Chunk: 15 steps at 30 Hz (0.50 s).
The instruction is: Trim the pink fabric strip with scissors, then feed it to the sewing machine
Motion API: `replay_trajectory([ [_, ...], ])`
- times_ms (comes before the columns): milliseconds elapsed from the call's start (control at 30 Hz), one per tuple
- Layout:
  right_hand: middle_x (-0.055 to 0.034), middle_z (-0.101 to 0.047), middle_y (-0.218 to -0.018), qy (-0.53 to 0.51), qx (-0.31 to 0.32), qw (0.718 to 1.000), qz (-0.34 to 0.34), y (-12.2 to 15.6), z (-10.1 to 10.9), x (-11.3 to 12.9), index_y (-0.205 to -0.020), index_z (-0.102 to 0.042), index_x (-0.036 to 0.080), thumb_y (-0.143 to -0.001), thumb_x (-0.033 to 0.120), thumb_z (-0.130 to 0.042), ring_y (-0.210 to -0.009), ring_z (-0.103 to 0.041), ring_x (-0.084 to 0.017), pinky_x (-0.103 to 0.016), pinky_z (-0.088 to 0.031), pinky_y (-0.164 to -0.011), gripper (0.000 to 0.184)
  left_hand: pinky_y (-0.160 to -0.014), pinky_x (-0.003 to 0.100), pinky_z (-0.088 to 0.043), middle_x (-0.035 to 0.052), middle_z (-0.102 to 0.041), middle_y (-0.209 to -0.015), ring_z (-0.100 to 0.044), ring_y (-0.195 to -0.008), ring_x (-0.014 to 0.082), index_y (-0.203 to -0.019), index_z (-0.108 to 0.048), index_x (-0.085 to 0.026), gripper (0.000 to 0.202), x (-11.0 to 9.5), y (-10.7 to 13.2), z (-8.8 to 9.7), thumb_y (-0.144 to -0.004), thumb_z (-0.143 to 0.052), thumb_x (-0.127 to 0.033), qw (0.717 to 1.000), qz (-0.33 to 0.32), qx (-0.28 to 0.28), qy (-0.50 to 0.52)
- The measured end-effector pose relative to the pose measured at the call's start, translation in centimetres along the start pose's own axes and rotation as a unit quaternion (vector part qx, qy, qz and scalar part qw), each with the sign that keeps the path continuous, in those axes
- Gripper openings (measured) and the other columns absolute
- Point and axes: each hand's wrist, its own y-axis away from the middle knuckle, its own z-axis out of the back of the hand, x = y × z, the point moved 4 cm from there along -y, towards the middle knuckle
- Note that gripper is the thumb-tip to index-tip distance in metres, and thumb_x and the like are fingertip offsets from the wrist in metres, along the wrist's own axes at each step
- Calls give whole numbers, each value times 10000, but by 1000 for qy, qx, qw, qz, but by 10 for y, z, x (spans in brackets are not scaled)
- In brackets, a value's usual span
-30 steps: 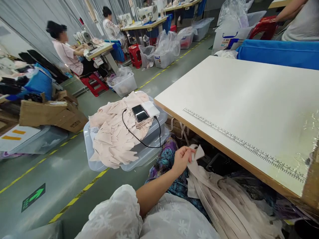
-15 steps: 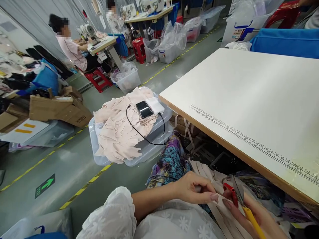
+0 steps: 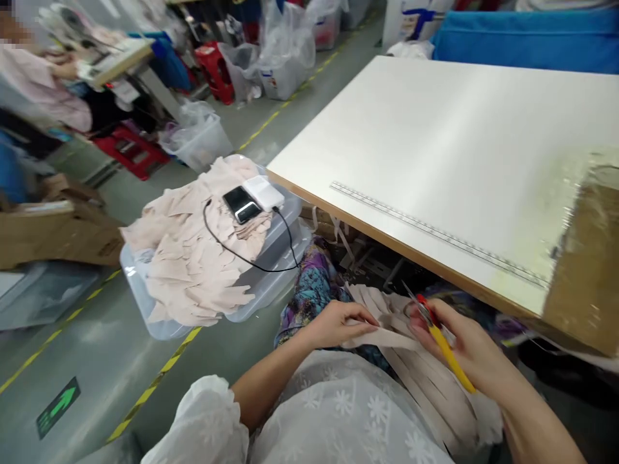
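My left hand (image 3: 338, 325) is closed in a pinch on the end of a pale beige fabric strip (image 3: 396, 339) above my lap. The strip runs across toward my right hand (image 3: 459, 335), which is wrapped around small thread snips (image 3: 452, 359) with a yellow handle and a red part. The blades point up and left, away from me. Whether the right fingers also pinch the strip, I cannot tell. A bunch of similar beige strips (image 3: 447, 403) lies over my lap, under both hands.
A white table (image 3: 411, 129) with a printed ruler (image 3: 435, 233) stands ahead right; brown taped cardboard (image 3: 587, 258) sits on its right. To the left, a translucent bin (image 3: 133, 274) carries beige fabric pieces (image 3: 178, 258), a phone (image 3: 242, 205) and a white power bank (image 3: 264, 193) with a black cable.
The view has swung to the right, bringing the brown cardboard in. My right hand with the snips is farther forward and away from my left hand, and more of the strip shows between them.
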Motion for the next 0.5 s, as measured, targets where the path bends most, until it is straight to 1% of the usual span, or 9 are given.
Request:
replay_trajectory([
  [67, -25, -579, -751, -36, -4, 999, -1, -5, 0, 5, -850, -504, 236, -916, 653, -512, -636, -550, -191, -292, -473, -577, 422, -617, 232, -456, 74, -703, -828, -598, -676, 145, -991, -731, -145, 366, 3, 1, 1, -872, -637, -478, 999, 32, -5, 26],
  [133, -27, -585, -776, -55, -24, 998, -8, -8, 2, 7, -870, -506, 234, -907, 654, -537, -666, -550, -192, -294, -471, -605, 423, -580, 227, -429, 62, -677, -816, -553, -633, 124, -1083, -714, -151, 415, 7, 0, 3, -856, -663, -494, 997, 56, -23, 56],
  [200, -30, -589, -797, -68, -43, 997, -18, -6, 3, 5, -882, -506, 232, -904, 654, -550, -690, -547, -193, -293, -465, -620, 425, -604, 237, -439, 64, -671, -860, -563, -668, 131, -1170, -688, -162, 493, 9, -3, 4, -821, -709, -508, 992, 73, -36, 95],
  [267, -26, -583, -797, -83, -38, 995, -29, 2, 2, -2, -874, -502, 231, -907, 661, -547, -695, -536, -190, -288, -456, -618, 433, -655, 259, -467, 77, -676, -917, -599, -739, 159, -1221, -663, -165, 561, 12, -5, 5, -787, -746, -510, 986, 88, -39, 137],
  [333, -17, -562, -780, -106, 3, 994, -39, 12, -2, -11, -849, -490, 230, -920, 667, -526, -679, -513, -183, -284, -442, -604, 445, -698, 275, -486, 82, -679, -928, -621, -786, 179, -1238, -643, -160, 579, 14, -6, 5, -779, -763, -492, 981, 97, -37, 166],
  [400, -14, -535, -766, -139, 77, 986, -46, 22, -10, -21, -833, -482, 228, -942, 670, -485, -660, -490, -178, -288, -433, -585, 456, -717, 274, -494, 78, -676, -932, -627, -803, 181, -1272, -603, -160, 600, 15, -7, 7, -785, -767, -471, 978, 92, -44, 180],
  [500, -20, -511, -745, -162, 178, 969, -48, 34, -22, -29, -802, -474, 221, -969, 696, -384, -640, -477, -179, -308, -442, -571, 512, -741, 273, -504, 107, -674, -1072, -643, -877, 197, -1348, -515, -171, 663, 12, -5, 11, -807, -751, -473, 977, 75, -57, 193],
])
